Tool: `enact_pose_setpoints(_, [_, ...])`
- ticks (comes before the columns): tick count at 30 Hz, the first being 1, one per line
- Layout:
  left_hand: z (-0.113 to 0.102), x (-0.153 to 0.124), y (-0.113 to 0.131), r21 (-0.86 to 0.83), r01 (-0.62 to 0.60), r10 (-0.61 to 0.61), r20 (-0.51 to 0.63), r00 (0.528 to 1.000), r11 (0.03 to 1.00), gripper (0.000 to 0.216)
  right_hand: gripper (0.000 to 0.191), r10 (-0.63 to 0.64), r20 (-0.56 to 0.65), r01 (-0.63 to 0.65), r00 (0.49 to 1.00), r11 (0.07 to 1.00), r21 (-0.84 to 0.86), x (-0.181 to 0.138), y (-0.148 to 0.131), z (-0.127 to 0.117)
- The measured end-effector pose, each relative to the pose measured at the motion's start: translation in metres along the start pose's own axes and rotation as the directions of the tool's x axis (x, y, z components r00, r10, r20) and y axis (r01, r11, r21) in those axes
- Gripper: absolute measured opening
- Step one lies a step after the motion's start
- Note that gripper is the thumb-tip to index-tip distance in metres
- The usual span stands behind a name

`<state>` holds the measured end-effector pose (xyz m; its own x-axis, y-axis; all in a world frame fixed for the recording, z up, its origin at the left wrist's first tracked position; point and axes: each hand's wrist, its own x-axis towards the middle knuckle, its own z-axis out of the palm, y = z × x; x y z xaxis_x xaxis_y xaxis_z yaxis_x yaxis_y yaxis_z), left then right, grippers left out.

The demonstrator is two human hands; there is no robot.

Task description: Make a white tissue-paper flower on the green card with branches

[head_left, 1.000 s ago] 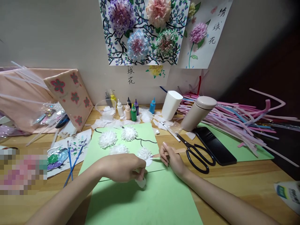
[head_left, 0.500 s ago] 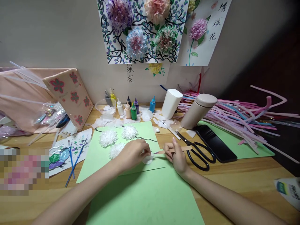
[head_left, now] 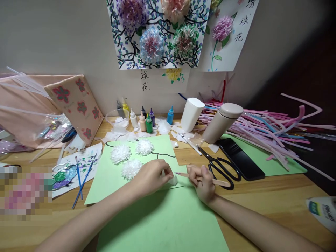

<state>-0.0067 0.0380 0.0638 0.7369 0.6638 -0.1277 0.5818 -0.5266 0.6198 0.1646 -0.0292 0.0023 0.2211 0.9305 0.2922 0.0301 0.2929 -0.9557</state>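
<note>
Between the thumb and fingers of my left hand (head_left: 152, 175) is a small piece of thin white paper (head_left: 172, 181), which hangs just above the green sheet (head_left: 157, 224). My right hand (head_left: 202, 183) is closed round a wooden pencil (head_left: 221, 182), its dark tip pointing left at the paper, with a small gap between them. Several fluffy white paper flowers (head_left: 120, 154) lie on another green sheet (head_left: 101, 185) with dark curved lines, beyond my left hand. Black-handled scissors (head_left: 219, 162) lie just past my right hand.
A phone (head_left: 241, 160), a beige tumbler (head_left: 223, 122) and a white container (head_left: 192, 114) stand or lie at the right back, before a heap of fuzzy sticks (head_left: 262, 129). Paint bottles (head_left: 149, 124) line the wall. Paintbrushes (head_left: 84, 182) and a palette (head_left: 64, 175) are left.
My right hand has drawn back to the right, and the pencil tip has come away from the white paper. My left hand has shifted slightly right, still pinching the paper.
</note>
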Motion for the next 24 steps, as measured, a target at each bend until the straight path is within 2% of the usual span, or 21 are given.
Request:
enact_pose_setpoints(3, [0.0038, -0.0007, 0.0012, 0.053, 0.021, -0.018, -0.059, 0.998, 0.998, 0.013, 0.060, -0.058, 0.109, 0.066, 0.992, 0.995, -0.069, -0.0027, -0.0015, 0.0006])
enact_pose_setpoints(6, [0.0043, 0.0008, 0.0002, 0.110, 0.038, -0.028, -0.092, 0.995, 0.993, 0.015, 0.059, -0.031, 0.195, 0.053, 0.980, 0.993, -0.109, -0.0020, 0.0004, 0.0010])
enact_pose_setpoints(10, [0.0023, 0.0019, -0.0006, 0.154, 0.059, -0.044, -0.098, 0.994, 0.986, 0.016, 0.057, 0.058, 0.231, -0.014, 0.971, 0.982, -0.189, 0.0006, 0.0030, 0.0006])
enact_pose_setpoints(13, [0.0030, 0.0020, -0.0005, 0.155, 0.058, -0.043, -0.098, 0.994, 0.986, 0.017, 0.056, 0.081, 0.250, -0.019, 0.965, 0.970, -0.240, 0.0016, 0.0016, 0.0008])
enact_pose_setpoints(19, [0.0048, 0.0036, -0.0012, 0.158, 0.050, -0.034, -0.101, 0.994, 0.986, 0.017, 0.052, -0.026, 0.320, 0.120, 0.947, 0.953, -0.278, 0.0011, -0.0050, 0.0035])
enact_pose_setpoints(24, [0.0045, 0.0031, -0.0018, 0.161, 0.054, -0.037, -0.102, 0.994, 0.985, 0.018, 0.051, -0.037, 0.319, 0.136, 0.947, 0.947, -0.293, 0.0010, -0.0055, 0.0037])
